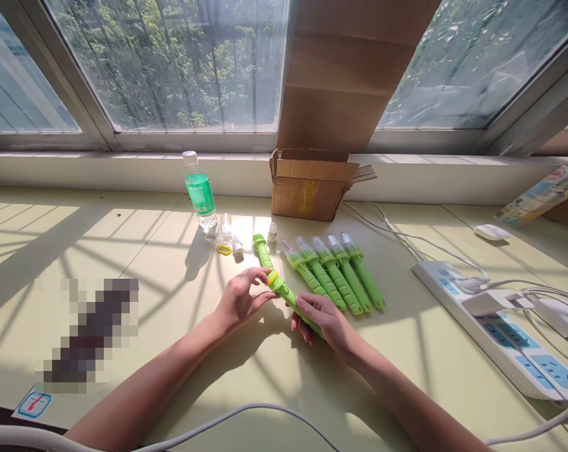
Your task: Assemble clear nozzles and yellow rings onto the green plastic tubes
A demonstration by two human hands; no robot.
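Note:
Both my hands hold one green flashlight-shaped handle point(288, 296), tilted above the table. My left hand point(239, 295) pinches its upper end around a yellow ring point(273, 279). Lower down, my right hand point(325, 317) is wrapped round the grip. Just beyond lies another green handle point(263, 251), without a clear cap. To the right, several like green handles with clear caps point(337, 270) lie side by side in a row. Left of the hands are clear plastic caps point(225, 227), a yellow ring piece point(224, 250) and a small light-coloured part point(237, 245). Another small white part point(272, 232) stands further back.
A bottle with a green label point(201, 193) stands at the back left. An open cardboard box point(307, 188) is by the window. On the right lies a power strip point(500, 339) with plugs and cables. A white cable point(246, 408) crosses the front. A blurred patch point(90, 339) covers something at left.

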